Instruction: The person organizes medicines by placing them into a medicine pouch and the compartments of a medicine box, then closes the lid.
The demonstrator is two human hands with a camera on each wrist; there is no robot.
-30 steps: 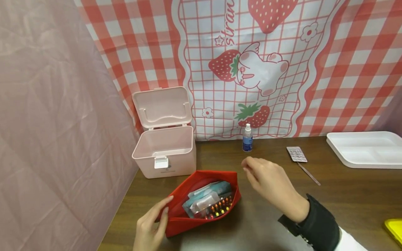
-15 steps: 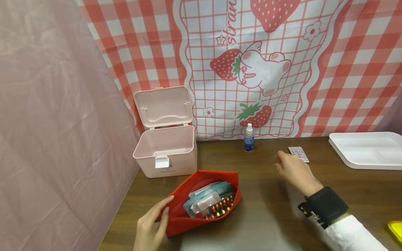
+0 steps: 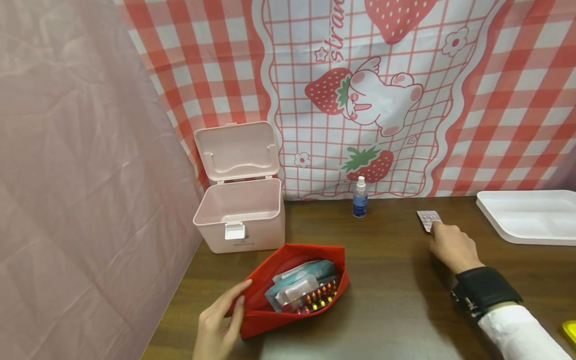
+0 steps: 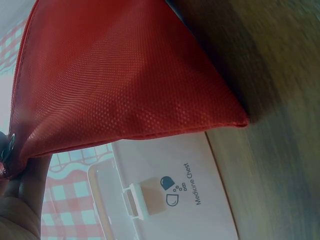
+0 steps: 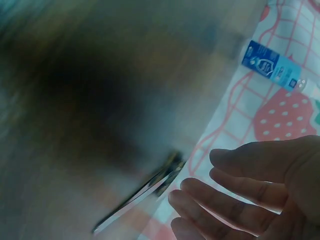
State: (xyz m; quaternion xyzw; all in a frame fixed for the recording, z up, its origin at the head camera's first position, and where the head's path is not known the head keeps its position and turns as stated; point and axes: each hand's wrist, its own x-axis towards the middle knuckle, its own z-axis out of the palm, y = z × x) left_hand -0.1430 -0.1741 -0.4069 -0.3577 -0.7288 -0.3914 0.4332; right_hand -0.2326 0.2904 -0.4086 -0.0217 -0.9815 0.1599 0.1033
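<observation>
My left hand pinches the left end of an open red zip pouch between thumb and fingers; in the left wrist view the pouch covers most of that hand. Inside lie a teal packet, small clear packs and a blister pack of capsules. My right hand is over the table at the right, its fingertips by a silver blister pack. The right wrist view shows that hand's fingers loosely extended, holding nothing, near a thin stick beside the pack.
A pink medicine chest stands with its lid raised behind the pouch. A small blue-labelled spray bottle is by the back cloth. At the right are a white divided tray and a yellow edge.
My right hand has moved right, from beside the pouch to the silver blister pack, and now covers the stick in the head view. The left hand keeps its grip on the pouch.
</observation>
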